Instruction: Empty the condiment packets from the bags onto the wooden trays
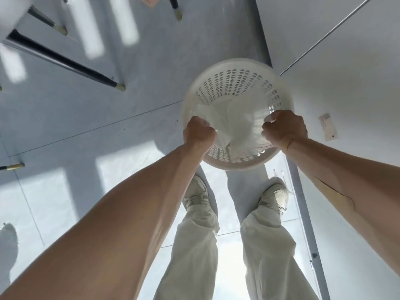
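A round white perforated plastic basket (236, 83) hangs above the floor in front of my legs. My left hand (199, 132) grips its near left rim and my right hand (285, 128) grips its near right rim. Inside lie clear plastic bags (233, 120), crumpled and pale, with thin red lines near the front. No packets can be made out in them. No wooden tray is in view.
A white table surface (346, 72) runs along the right, with a small pinkish packet (328, 129) lying on it. Dark chair or table legs (65, 61) stand on the glossy grey floor at upper left. My feet in white shoes (275, 198) are below the basket.
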Motion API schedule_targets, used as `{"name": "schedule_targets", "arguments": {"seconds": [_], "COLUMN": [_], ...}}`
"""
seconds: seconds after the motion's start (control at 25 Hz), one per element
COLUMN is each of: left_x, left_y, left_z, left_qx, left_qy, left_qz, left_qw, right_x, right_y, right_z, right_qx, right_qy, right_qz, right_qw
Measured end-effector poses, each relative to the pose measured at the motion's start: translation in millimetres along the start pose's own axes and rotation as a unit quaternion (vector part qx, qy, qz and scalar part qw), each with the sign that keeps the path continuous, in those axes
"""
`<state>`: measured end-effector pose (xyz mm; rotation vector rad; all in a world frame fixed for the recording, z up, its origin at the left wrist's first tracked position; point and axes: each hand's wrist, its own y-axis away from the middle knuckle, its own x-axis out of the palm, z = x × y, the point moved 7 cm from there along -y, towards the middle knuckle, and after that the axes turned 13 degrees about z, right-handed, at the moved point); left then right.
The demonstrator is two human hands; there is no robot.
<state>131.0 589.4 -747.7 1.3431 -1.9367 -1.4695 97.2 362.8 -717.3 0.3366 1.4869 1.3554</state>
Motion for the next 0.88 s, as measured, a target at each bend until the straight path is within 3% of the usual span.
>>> {"name": "schedule_targets", "arguments": {"seconds": [0.16, 0.36, 0.56, 0.88], "left_x": [19, 31, 41, 29], "left_y": [-41, -59, -51, 12], "left_z": [2, 15, 9, -24], "left_qx": [-0.025, -0.076, -0.105, -0.109], "left_qy": [0.026, 0.024, -0.004, -0.062], "left_qz": [0.018, 0.012, 0.032, 0.042], "left_qw": [0.999, 0.997, 0.994, 0.991], "right_x": [21, 46, 43, 4], "right_y": [-43, -65, -61, 7], "right_z": [-3, 1, 9, 32], "right_qx": [0.002, 0.017, 0.027, 0.019], "right_qy": [-0.031, 0.023, 0.098, 0.059], "right_qz": [0.044, 0.129, 0.081, 0.075], "right_qw": [0.999, 0.991, 0.991, 0.995]}}
